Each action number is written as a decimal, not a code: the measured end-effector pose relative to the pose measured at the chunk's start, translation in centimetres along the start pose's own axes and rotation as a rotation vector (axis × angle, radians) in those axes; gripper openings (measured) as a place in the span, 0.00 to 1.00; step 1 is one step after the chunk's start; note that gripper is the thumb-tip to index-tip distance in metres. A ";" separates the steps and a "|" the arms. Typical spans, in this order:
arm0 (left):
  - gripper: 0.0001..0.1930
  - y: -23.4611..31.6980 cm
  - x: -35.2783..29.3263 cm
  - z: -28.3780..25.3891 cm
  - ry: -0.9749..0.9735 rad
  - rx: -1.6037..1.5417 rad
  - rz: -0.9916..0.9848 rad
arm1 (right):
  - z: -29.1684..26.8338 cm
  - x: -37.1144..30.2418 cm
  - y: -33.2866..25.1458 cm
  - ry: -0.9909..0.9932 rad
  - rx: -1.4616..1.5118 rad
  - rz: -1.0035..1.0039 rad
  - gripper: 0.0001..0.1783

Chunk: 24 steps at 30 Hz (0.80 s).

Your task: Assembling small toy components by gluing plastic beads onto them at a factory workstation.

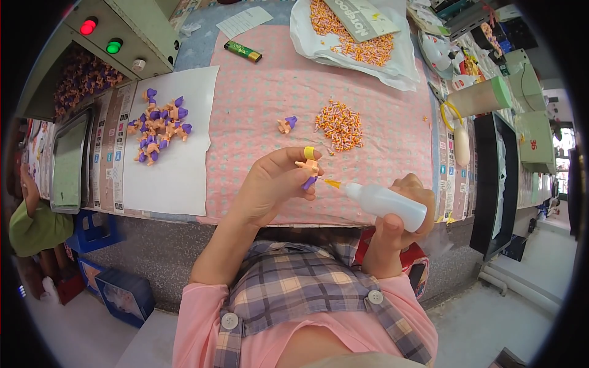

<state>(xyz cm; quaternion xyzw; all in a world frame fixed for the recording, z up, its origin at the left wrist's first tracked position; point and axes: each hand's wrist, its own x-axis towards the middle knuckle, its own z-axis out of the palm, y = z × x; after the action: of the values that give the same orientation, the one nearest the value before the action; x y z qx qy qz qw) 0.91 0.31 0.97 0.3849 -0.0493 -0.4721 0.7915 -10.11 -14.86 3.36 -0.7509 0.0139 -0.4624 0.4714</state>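
Observation:
Between the fingers of my left hand (pixel 276 184) is a small toy figure (pixel 309 174), peach with a purple part pointing down. Yellow tape wraps the index fingertip. My right hand (pixel 406 208) grips a white squeeze bottle (pixel 392 205) tilted sideways; its orange needle tip (pixel 332 183) points at the purple part, touching or very close. Just beyond my left hand, another peach and purple figure (pixel 286 124) lies on the pink patterned cloth (pixel 257 92). To its right is a heap of tiny orange, white and purple pieces (pixel 339 126).
On the left, several more figures (pixel 156 126) lie on a white sheet (pixel 178 190) beside a machine (pixel 123 37) with red and green lights. A lighter (pixel 243 51) and a bag of tiny pieces (pixel 362 72) sit at the back. A black tray (pixel 496 184) stands right; another person's green sleeve (pixel 38 228) shows far left.

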 end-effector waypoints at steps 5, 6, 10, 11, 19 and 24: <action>0.17 -0.3 0.2 -0.1 0.020 -0.008 0.023 | -0.1 0.0 0.0 -0.021 -0.023 -0.006 0.20; 0.17 -0.3 0.1 -0.1 0.021 -0.008 0.024 | -0.1 0.0 0.0 -0.024 -0.026 -0.005 0.21; 0.17 -0.3 0.1 -0.1 0.021 -0.004 0.020 | -0.1 -0.2 0.0 0.029 0.014 0.003 0.21; 0.16 -0.4 0.2 -0.2 0.014 -0.009 0.021 | -0.2 -0.2 0.0 0.057 0.037 0.007 0.22; 0.10 -0.3 0.1 -0.2 0.001 -0.035 0.012 | 0.0 -0.3 0.1 0.050 0.038 0.002 0.23; 0.11 -0.7 0.3 -0.3 -0.009 -0.053 0.050 | 0.0 -0.2 0.0 0.033 0.019 0.020 0.22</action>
<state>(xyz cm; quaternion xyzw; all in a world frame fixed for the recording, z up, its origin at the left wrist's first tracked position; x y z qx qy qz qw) 0.71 0.09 0.28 0.3606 -0.0500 -0.4549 0.8127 -10.23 -14.82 3.22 -0.7385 0.0248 -0.4701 0.4827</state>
